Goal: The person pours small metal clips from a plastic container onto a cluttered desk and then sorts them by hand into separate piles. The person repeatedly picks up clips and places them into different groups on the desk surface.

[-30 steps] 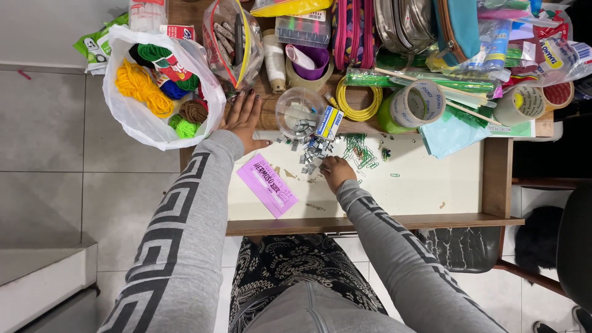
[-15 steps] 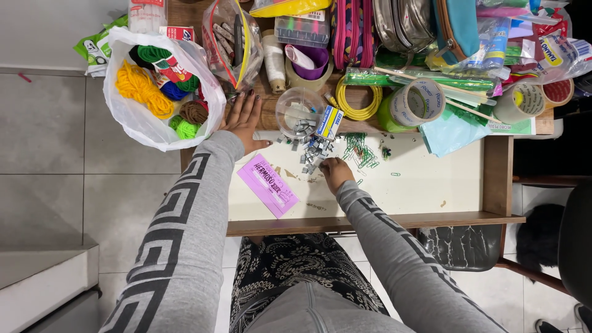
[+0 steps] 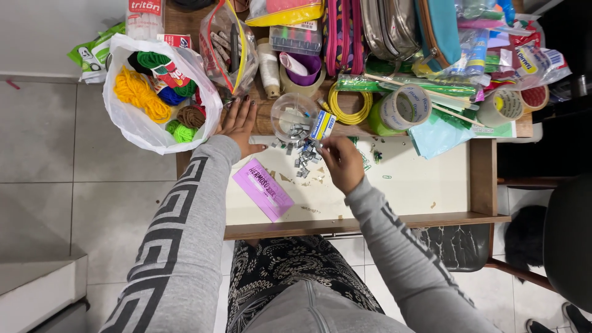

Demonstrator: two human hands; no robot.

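Right hand (image 3: 341,161): fingers pinched narrow over the staple strips (image 3: 302,157) near the desk's (image 3: 419,185) back edge. Left hand (image 3: 237,126): fingers spread flat, nothing held.

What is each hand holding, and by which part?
The left hand lies flat on the desk, holding nothing. The right hand's fingers are pinched near the staples; whether they grip one cannot be told.

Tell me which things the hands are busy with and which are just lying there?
Busy with:
right hand over the heap of small metal staple strips
clear round tub
small blue and yellow box
left hand flat on the desk edge

Just lying about:
purple card
bag of yarn
tape rolls
yellow cord coil
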